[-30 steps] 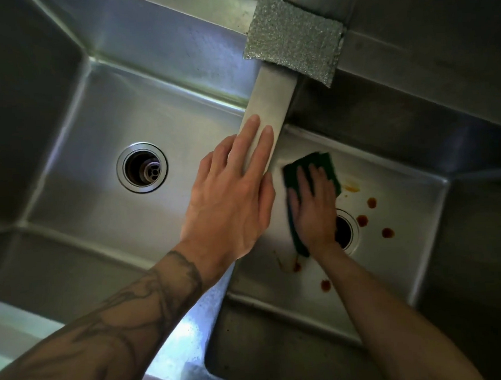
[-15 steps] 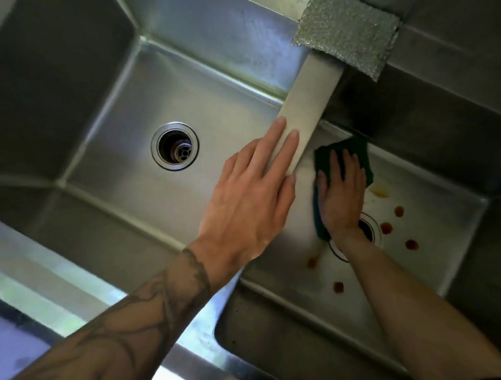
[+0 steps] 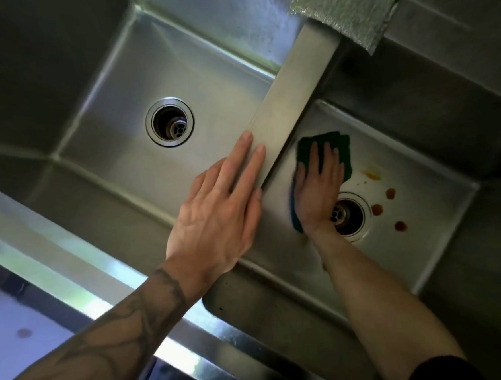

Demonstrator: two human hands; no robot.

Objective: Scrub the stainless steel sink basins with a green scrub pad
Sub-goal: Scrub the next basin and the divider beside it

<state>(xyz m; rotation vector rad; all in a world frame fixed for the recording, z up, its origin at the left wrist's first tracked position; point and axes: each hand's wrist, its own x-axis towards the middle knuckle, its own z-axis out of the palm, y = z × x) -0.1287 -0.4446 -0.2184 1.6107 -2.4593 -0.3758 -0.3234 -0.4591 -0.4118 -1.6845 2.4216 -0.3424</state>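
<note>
**A:** What sits closest to the camera?

**B:** Two forearms reaching over the sink's front rim (image 3: 79, 261). The left forearm (image 3: 111, 342) is tattooed, and a dark sleeve (image 3: 445, 369) shows on the right one.

**A:** And the left hand (image 3: 215, 216)?

**B:** It lies flat on the divider (image 3: 293, 103) between the two basins. Its fingers (image 3: 241, 160) are straight and close together, gripping nothing.

**A:** Where is the green scrub pad (image 3: 307, 145)?

**B:** It is down on the floor of the right basin (image 3: 424, 237), just beside the divider. The right hand (image 3: 320, 193) presses on it with its fingers (image 3: 315, 155) spread flat. The pad's edge sticks out past the fingertips and along the thumb side.

**A:** Anything near it?

**B:** The right drain (image 3: 350, 217) is partly under the wrist. Brown spots (image 3: 377, 209) dot the steel just beyond the drain, with a yellowish smear (image 3: 371, 174) near the pad.

**A:** Further off?

**B:** The left basin (image 3: 103, 90) has its own drain (image 3: 169, 125) in the middle. At the far end of the divider a silvery scouring pad (image 3: 346, 8) lies on the back ledge, with one corner hanging over the right basin.
</note>
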